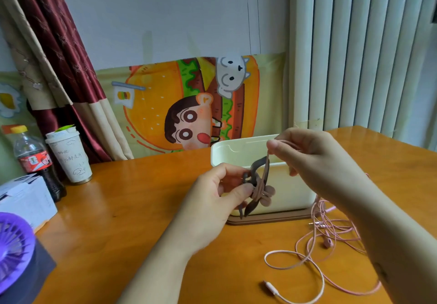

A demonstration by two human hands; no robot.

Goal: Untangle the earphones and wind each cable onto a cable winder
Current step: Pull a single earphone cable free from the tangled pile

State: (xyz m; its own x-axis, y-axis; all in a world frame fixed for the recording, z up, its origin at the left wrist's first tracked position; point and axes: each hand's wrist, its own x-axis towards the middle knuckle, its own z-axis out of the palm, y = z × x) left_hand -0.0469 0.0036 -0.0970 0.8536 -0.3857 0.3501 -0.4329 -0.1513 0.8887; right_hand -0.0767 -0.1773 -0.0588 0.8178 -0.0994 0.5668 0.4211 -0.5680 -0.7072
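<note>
Pink earphones (pixel 331 240) in loose tangle on table (pixel 142 209), right-front of cream box (pixel 292 192); left hand (pixel 218 194) before box front, grip pinching brown cable winder (pixel 262 194); right hand (pixel 314 159) over box rim, grip pinching winder's strap end; cup (pixel 68 157), cola bottle (pixel 33 159) far left of box

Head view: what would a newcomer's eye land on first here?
At centre, the left hand and right hand hold a bunch of brown cable winders in front of a cream box. Loose pink earphone cable sprawls on the orange table at lower right. Behind, a bright burger cartoon poster lines the wall.
</note>
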